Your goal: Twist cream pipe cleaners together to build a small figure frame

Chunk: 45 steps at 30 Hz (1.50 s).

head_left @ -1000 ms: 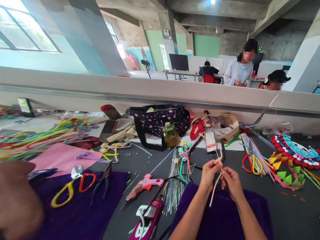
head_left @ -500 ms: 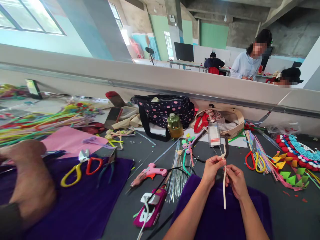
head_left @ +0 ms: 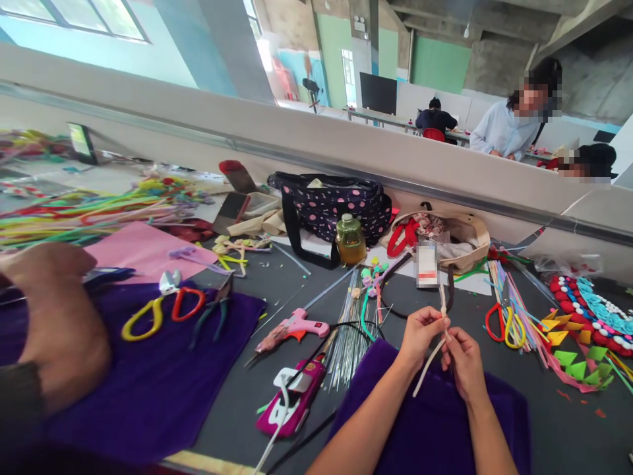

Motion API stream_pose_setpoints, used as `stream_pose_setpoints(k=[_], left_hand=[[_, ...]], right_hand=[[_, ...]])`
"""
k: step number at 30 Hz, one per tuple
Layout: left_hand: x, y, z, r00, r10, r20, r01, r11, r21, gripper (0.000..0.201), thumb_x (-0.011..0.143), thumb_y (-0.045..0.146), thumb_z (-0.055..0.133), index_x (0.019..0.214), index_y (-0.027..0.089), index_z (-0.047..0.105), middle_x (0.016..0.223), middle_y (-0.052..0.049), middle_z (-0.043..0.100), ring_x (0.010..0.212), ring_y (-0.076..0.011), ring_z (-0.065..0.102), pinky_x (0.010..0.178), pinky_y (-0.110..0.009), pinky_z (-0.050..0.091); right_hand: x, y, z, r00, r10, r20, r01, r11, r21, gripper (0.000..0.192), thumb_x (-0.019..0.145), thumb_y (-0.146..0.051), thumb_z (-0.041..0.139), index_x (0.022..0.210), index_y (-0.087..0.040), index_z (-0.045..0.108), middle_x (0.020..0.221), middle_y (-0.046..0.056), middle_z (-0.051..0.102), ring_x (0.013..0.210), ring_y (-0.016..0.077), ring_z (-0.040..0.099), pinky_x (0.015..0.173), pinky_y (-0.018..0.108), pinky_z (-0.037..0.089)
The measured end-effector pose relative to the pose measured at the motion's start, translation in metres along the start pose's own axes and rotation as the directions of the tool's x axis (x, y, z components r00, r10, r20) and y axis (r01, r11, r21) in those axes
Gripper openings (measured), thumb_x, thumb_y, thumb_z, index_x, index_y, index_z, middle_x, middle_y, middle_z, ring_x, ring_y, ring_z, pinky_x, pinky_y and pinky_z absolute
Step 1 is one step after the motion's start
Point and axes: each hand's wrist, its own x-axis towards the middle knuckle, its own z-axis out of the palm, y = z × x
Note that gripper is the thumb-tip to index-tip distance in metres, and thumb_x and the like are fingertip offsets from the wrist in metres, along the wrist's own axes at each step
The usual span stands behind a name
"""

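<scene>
A cream pipe cleaner (head_left: pixel 428 367) is pinched between my two hands above the purple cloth (head_left: pixel 430 422). My left hand (head_left: pixel 424 333) has thumb and fingertips closed on it, and a short upper part stands up beyond them. Close beside, almost touching, my right hand (head_left: pixel 462 359) pinches the same piece with thumb and forefinger. Its long tail hangs down to the left below the fingers. Exactly how the strands cross at the fingertips is hidden.
Left of my arms lie a pink glue gun (head_left: pixel 291 328), a magenta power strip (head_left: pixel 291 399) and clear glue sticks (head_left: pixel 346 349). Scissors (head_left: pixel 505 323) rest on the right. Behind stand a bottle (head_left: pixel 351 241) and a tote bag (head_left: pixel 469 241). Another person's arm (head_left: pixel 64 316) is far left.
The pipe cleaner's tail has swung from hanging straight down to slanting lower left. Both hands keep their pinch. The whole view has shifted slightly.
</scene>
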Motion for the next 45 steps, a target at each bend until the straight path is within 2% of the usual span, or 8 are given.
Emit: stream_pose_setpoints(k=[3, 7, 11, 22, 30, 33, 38, 45], left_hand=[[-0.0001, 0.0038, -0.0024, 0.993, -0.043, 0.108, 0.042, 0.999, 0.014, 0.027, 0.061, 0.032, 0.079, 0.073, 0.012, 0.067, 0.064, -0.002, 0.062, 0.052, -0.0087, 0.053, 0.056, -0.022, 0.043], [-0.0005, 0.0066, -0.0055, 0.974, -0.082, 0.209, 0.078, 0.997, 0.028, 0.030, 0.062, 0.032, 0.079, 0.083, 0.012, 0.071, 0.071, -0.005, 0.064, 0.059, -0.0099, 0.055, 0.061, -0.022, 0.043], [0.0014, 0.0049, -0.0073, 0.985, -0.069, 0.157, 0.068, 0.998, 0.008, 0.025, 0.057, 0.030, 0.082, 0.068, 0.012, 0.069, 0.069, -0.004, 0.064, 0.055, -0.0092, 0.053, 0.057, -0.022, 0.042], [0.0004, 0.0023, -0.0029, 0.996, -0.040, 0.077, 0.044, 0.998, -0.051, 0.021, 0.057, 0.025, 0.081, 0.064, 0.011, 0.066, 0.064, -0.003, 0.064, 0.049, -0.0081, 0.053, 0.052, -0.022, 0.041], [-0.0026, 0.0015, -0.0001, 0.998, -0.044, 0.054, 0.047, 0.998, -0.041, 0.028, 0.057, 0.030, 0.081, 0.064, 0.012, 0.062, 0.057, -0.002, 0.061, 0.045, -0.0095, 0.053, 0.046, -0.021, 0.039], [-0.0028, 0.0036, 0.0005, 0.996, -0.049, 0.071, 0.050, 0.999, -0.005, 0.028, 0.058, 0.031, 0.081, 0.067, 0.010, 0.064, 0.059, -0.002, 0.061, 0.049, -0.0089, 0.053, 0.051, -0.021, 0.041], [-0.0025, 0.0082, -0.0006, 0.979, -0.085, 0.184, 0.087, 0.996, 0.002, 0.030, 0.063, 0.030, 0.078, 0.083, 0.010, 0.068, 0.068, -0.002, 0.063, 0.055, -0.0076, 0.053, 0.059, -0.021, 0.042], [0.0008, 0.0048, -0.0038, 0.988, -0.059, 0.139, 0.069, 0.995, -0.070, 0.024, 0.058, 0.024, 0.082, 0.068, 0.010, 0.064, 0.070, -0.003, 0.064, 0.055, -0.0074, 0.053, 0.057, -0.022, 0.041]], right_hand=[[-0.0010, -0.0025, 0.0026, 0.996, 0.086, 0.012, -0.087, 0.985, 0.149, 0.024, 0.077, -0.039, 0.067, 0.073, -0.019, 0.056, 0.056, -0.007, 0.047, 0.037, 0.0036, 0.033, 0.034, 0.015, 0.035], [-0.0012, -0.0040, 0.0021, 0.986, 0.164, 0.030, -0.167, 0.963, 0.214, 0.025, 0.075, -0.040, 0.068, 0.074, -0.020, 0.055, 0.056, -0.007, 0.044, 0.036, 0.0033, 0.029, 0.031, 0.015, 0.031], [-0.0018, -0.0045, 0.0022, 0.986, 0.165, 0.037, -0.169, 0.966, 0.196, 0.024, 0.076, -0.041, 0.067, 0.072, -0.020, 0.055, 0.055, -0.007, 0.044, 0.036, 0.0036, 0.030, 0.032, 0.015, 0.033], [-0.0036, -0.0066, 0.0052, 0.999, 0.027, -0.025, -0.023, 0.989, 0.143, 0.019, 0.077, -0.036, 0.068, 0.076, -0.018, 0.062, 0.056, -0.006, 0.050, 0.038, 0.0037, 0.037, 0.035, 0.016, 0.038], [-0.0043, -0.0042, 0.0016, 0.994, -0.085, -0.063, 0.077, 0.991, -0.114, 0.022, 0.081, -0.039, 0.063, 0.079, -0.018, 0.061, 0.059, -0.004, 0.053, 0.041, 0.0060, 0.045, 0.040, 0.018, 0.043], [-0.0041, -0.0058, 0.0033, 0.997, -0.034, -0.067, 0.035, 0.999, 0.015, 0.021, 0.080, -0.038, 0.066, 0.078, -0.018, 0.061, 0.057, -0.006, 0.051, 0.039, 0.0044, 0.040, 0.037, 0.016, 0.041], [-0.0040, -0.0072, 0.0064, 0.992, 0.125, 0.015, -0.124, 0.955, 0.269, 0.020, 0.077, -0.034, 0.069, 0.071, -0.017, 0.059, 0.054, -0.008, 0.047, 0.035, 0.0016, 0.032, 0.031, 0.012, 0.033], [-0.0051, -0.0063, 0.0066, 0.998, 0.066, 0.005, -0.065, 0.974, 0.216, 0.018, 0.079, -0.033, 0.068, 0.074, -0.017, 0.062, 0.056, -0.006, 0.051, 0.037, 0.0028, 0.038, 0.034, 0.014, 0.038]])
